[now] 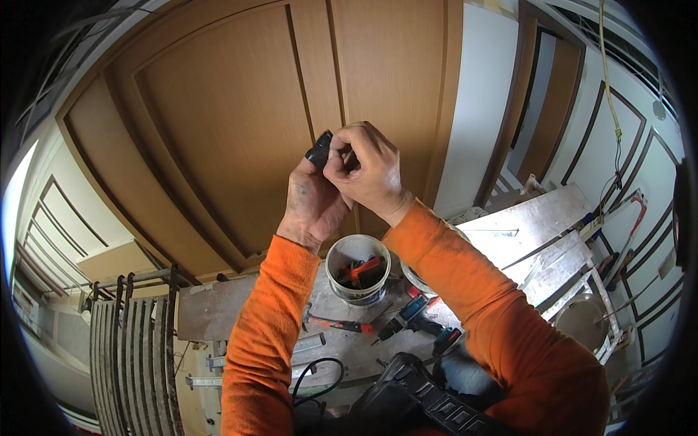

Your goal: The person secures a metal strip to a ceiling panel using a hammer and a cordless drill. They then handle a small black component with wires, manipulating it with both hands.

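a small black piece [318,149] is at the upper tip of the left hand [313,203], in front of the wooden panel [218,109]; whether it is gripped or worn over a digit, i cannot tell. its long axis slants, the upper end pointing up and slightly right, the lower end meeting the left hand, which is the nearer one. the right hand [372,166] is just to its right, fingers curled narrow toward the thumb; i cannot tell if anything is pinched there. the left palm is partly in view, its grip hidden. below the hands are a white bucket [334,269] of tools, a drill [408,317] and a hammer [338,323]
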A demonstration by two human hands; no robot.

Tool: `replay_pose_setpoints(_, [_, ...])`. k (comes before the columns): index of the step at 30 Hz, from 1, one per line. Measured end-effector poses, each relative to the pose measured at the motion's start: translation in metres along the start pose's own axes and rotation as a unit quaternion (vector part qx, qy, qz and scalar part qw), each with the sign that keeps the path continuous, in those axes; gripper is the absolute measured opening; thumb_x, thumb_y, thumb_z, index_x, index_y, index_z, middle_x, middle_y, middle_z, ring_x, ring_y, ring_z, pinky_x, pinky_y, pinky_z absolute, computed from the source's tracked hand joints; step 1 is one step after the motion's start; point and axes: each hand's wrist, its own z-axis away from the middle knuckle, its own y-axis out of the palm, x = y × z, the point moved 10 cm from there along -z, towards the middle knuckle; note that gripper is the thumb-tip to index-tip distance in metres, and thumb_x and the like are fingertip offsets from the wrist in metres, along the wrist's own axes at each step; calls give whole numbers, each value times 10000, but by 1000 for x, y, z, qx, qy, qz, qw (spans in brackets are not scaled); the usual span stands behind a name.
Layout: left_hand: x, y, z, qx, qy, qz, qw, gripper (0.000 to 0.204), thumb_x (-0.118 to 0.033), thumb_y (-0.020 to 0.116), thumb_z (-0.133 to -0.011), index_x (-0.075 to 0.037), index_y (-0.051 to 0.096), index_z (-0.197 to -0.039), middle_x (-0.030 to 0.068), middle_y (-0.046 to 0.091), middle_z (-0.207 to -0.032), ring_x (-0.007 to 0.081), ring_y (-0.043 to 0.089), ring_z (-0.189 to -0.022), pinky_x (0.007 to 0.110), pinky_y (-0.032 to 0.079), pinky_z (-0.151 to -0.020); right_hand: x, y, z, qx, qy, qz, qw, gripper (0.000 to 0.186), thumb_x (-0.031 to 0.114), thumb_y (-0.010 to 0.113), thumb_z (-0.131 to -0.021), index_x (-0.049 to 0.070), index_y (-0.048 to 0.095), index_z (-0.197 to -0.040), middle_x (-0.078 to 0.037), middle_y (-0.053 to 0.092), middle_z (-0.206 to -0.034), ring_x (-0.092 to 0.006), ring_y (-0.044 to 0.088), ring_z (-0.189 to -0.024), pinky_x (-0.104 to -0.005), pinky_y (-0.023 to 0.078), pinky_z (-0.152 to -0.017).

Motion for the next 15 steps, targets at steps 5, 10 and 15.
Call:
replay_pose_setpoints(5, [-9, -5, 2, -43, 45, -116, 991, 522, -544, 544, -1002, -88, 579, -1254, 65, 649, -1201, 203, 638, -1121, 376, 538, -962, -37, 14, 15, 20, 315, -175, 933, 66, 57, 664, -946, 27, 642, -1000, -36, 698, -917, -98, 649, -768, -249, 525, -686])
replay_pose_setpoints(10, [-18, -9, 0, -31, 91, -134, 986, 576, -552, 575, -982, -82, 585, -1316, 61, 647, -1233, 216, 621, -1153, 384, 500, -1005, -37, 39, 16, 89, 381, -227, 892, 107, 84, 674, -969, -5, 653, -1023, -29, 694, -906, -71, 640, -840, -230, 520, -732])
replay_pose_setpoints(15, [-33, -18, 2, -58, 174, -188, 965, 612, -564, 580, -980, -68, 569, -1339, 42, 640, -1190, 196, 616, -1123, 351, 500, -1003, -25, 35, 8, 60, 363, -205, 907, 118, 95, 688, -962, -9, 642, -991, -21, 672, -851, -55, 613, -796, -228, 513, -716])
